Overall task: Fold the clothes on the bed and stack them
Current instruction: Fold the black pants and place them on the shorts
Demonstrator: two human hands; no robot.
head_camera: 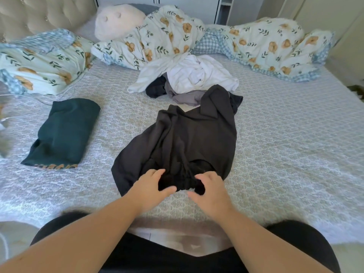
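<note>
We reach both bare forearms forward, our left hand and right hand close together, fingers curled, thumbs inward.

The white shirt covers most of the grey garment and the dark garment in the pile. The black garment hides part of both hands' fingers. A blurred grey object is cut off at the left edge.
</note>
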